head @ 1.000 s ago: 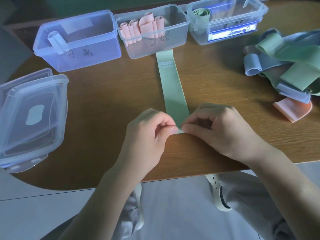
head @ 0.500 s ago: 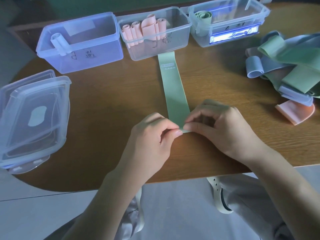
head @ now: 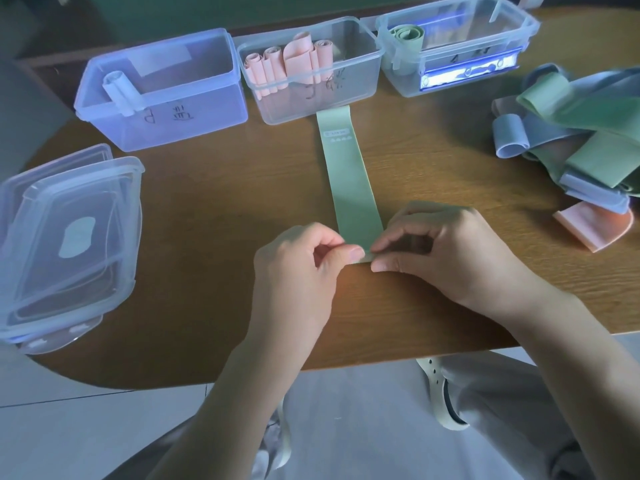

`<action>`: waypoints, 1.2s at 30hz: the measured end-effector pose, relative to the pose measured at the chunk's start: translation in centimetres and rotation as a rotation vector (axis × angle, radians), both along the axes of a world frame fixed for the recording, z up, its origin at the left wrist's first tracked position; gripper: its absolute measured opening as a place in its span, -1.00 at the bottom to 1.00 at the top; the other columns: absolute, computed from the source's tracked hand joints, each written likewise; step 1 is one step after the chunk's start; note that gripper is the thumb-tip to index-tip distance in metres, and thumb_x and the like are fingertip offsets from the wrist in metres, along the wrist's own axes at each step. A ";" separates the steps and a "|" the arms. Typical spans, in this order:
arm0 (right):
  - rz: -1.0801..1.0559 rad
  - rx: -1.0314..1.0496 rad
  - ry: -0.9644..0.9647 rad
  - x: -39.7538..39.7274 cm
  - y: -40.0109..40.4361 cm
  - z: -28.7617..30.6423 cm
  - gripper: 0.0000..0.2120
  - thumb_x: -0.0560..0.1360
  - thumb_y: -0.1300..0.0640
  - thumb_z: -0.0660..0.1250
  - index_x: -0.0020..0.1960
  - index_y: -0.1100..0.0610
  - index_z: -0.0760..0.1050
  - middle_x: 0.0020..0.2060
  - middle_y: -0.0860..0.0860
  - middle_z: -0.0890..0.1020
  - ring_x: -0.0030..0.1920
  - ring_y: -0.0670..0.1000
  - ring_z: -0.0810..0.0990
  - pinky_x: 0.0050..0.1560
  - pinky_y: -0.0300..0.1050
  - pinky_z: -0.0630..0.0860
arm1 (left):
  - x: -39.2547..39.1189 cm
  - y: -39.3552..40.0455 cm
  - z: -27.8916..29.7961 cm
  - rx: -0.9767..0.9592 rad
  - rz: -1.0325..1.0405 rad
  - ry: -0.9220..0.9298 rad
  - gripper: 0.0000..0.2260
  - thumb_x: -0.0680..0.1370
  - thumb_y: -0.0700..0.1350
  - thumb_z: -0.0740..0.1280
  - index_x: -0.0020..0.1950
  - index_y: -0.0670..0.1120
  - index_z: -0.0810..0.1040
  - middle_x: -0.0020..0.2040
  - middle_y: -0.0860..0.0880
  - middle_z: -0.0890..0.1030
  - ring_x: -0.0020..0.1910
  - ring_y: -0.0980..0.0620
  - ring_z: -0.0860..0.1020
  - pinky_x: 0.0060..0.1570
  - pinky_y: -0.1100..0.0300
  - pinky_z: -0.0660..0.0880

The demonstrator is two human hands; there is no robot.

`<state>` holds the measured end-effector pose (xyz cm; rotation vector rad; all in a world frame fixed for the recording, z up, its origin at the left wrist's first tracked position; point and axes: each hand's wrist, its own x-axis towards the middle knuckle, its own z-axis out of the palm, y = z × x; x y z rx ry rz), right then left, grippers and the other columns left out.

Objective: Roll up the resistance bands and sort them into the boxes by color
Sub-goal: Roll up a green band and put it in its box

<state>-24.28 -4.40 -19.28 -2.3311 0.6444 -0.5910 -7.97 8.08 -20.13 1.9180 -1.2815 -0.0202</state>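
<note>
Both hands have rolled the near end a tiny bit more. The left hand (head: 304, 268) and right hand (head: 446, 251) pinch the green band (head: 349, 181), which lies flat beyond the fingers toward the pink box (head: 360, 81).

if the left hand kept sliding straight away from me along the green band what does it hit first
Probably the middle box holding the pink rolls: the green band pinched by the left hand and right hand runs straight to its front wall. Nothing else lies between, as far as this view shows.

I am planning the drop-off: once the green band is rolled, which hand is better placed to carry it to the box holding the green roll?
The right hand, probably: the green box stands on the table's far right.
</note>
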 end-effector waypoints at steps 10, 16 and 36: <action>-0.059 0.010 -0.030 0.3 0.1 0.2 -0.95 0.44 0.03 0.54 -0.12 -0.03 0.71 -0.16 -0.19 0.64 -0.14 -0.16 0.59 -0.12 -0.43 0.39 | 0.6 -0.2 -0.5 -0.009 -0.133 -0.120 -0.93 0.57 -0.12 0.45 -0.07 -0.09 0.70 -0.14 0.02 0.66 -0.17 0.12 0.56 -0.19 0.24 0.51; -0.105 -0.032 -0.049 0.6 -0.2 -0.2 -0.94 0.46 0.05 0.52 -0.08 -0.01 0.72 -0.13 -0.15 0.61 -0.15 -0.22 0.55 -0.09 -0.48 0.36 | 1.1 -0.4 -0.5 0.020 -0.128 -0.098 -0.89 0.48 -0.07 0.54 -0.05 -0.09 0.75 -0.13 0.02 0.68 -0.14 0.13 0.56 -0.13 0.42 0.47; -0.126 -0.071 -0.026 1.1 -0.7 -0.9 -0.87 0.51 -0.03 0.46 0.04 -0.07 0.71 -0.04 -0.18 0.59 -0.10 -0.17 0.57 -0.07 0.01 0.58 | 1.1 -1.3 0.5 0.021 -0.077 -0.043 -0.89 0.51 0.00 0.50 -0.06 -0.02 0.74 -0.16 0.10 0.69 -0.17 0.20 0.56 -0.13 0.49 0.47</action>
